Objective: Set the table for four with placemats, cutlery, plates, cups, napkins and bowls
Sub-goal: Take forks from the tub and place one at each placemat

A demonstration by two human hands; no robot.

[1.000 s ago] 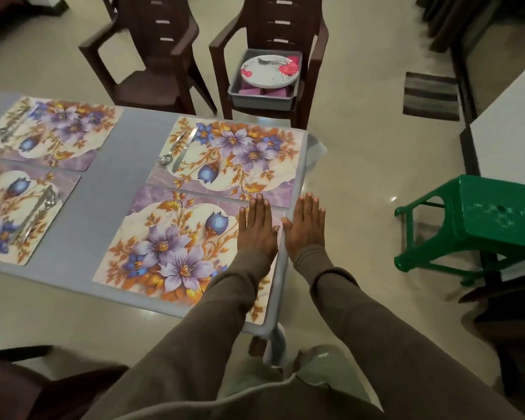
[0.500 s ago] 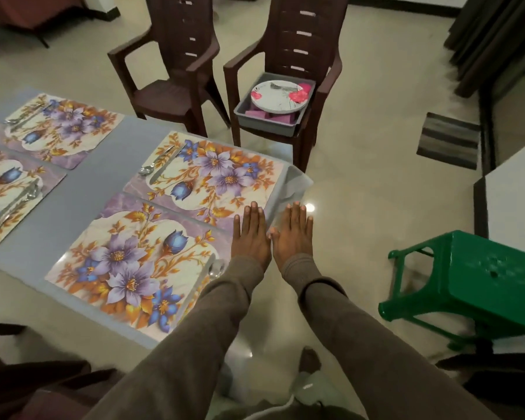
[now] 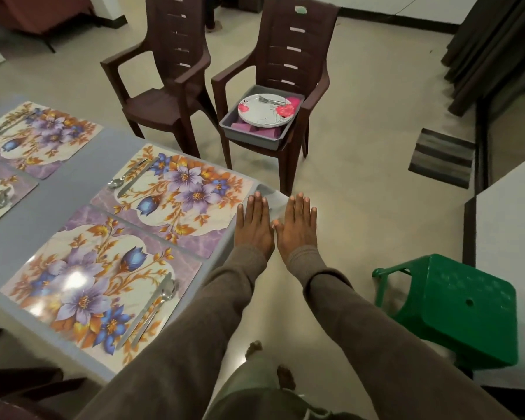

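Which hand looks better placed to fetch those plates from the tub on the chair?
Probably the right hand. Both hands are flat, empty and side by side, but the stack of plates in the grey tub lies ahead and slightly right, beyond the table corner. The left hand hovers over that corner.

A grey table (image 3: 82, 165) carries 4 floral placemats (image 3: 176, 195), each bearing a spoon (image 3: 168, 294) and a knife (image 3: 135, 177) at one edge.
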